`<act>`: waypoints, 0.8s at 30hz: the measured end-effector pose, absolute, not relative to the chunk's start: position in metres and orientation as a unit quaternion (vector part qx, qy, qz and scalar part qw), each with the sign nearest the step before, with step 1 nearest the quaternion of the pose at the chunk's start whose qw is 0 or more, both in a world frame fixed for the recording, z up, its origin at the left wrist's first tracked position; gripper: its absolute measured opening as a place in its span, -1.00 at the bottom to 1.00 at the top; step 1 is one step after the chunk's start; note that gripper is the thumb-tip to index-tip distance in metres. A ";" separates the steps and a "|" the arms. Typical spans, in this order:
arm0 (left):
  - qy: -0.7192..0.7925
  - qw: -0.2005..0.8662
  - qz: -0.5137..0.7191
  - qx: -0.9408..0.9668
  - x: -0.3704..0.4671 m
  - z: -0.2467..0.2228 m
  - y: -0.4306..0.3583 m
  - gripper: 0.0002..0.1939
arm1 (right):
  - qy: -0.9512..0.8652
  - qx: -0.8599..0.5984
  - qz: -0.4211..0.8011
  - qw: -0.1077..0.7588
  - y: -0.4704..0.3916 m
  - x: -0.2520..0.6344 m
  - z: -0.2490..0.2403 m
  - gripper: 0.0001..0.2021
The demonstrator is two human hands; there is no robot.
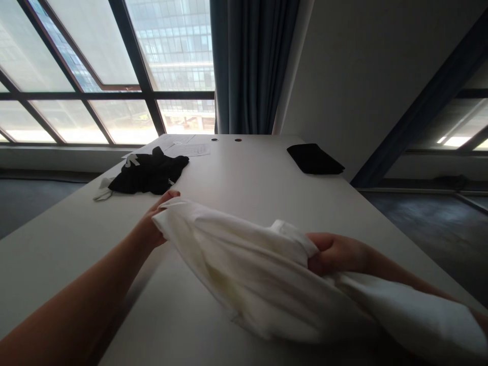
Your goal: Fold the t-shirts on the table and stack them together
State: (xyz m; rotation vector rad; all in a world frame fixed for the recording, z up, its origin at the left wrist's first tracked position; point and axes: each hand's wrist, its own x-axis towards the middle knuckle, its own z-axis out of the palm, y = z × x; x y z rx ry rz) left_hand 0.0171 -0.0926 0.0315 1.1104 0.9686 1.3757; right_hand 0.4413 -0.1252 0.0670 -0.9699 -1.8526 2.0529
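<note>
A thin white shirt (pixel 244 264) is stretched between my two hands above the table, its lower part hanging in loose folds and blurred by motion. My left hand (pixel 154 223) is closed on one end of the cloth, left of the middle. On the right, my right hand (pixel 335 254) pinches the shirt beside a folded edge that stands up. A sleeve-like length of the white cloth trails over my right forearm toward the lower right corner.
The white table (pixel 236 178) runs toward the window. A crumpled black garment (pixel 148 170) lies at the left, with some white cloth (pixel 102 189) beside it and paper sheets (pixel 186 149) behind. A folded black cloth (pixel 314 158) sits near the right edge.
</note>
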 end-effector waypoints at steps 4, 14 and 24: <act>0.459 0.459 0.619 0.442 0.008 0.027 -0.081 -0.42 | -0.613 -0.413 0.628 0.245 -0.094 0.452 0.063 -0.44; 0.360 0.079 0.225 0.902 0.045 0.021 -0.105 -0.65 | -0.780 -0.567 0.027 0.264 -0.042 0.472 0.049 -0.62; 0.271 0.140 0.071 0.950 0.081 0.024 -0.131 -0.04 | -0.863 -0.479 0.160 -0.005 -0.063 0.434 0.029 -0.34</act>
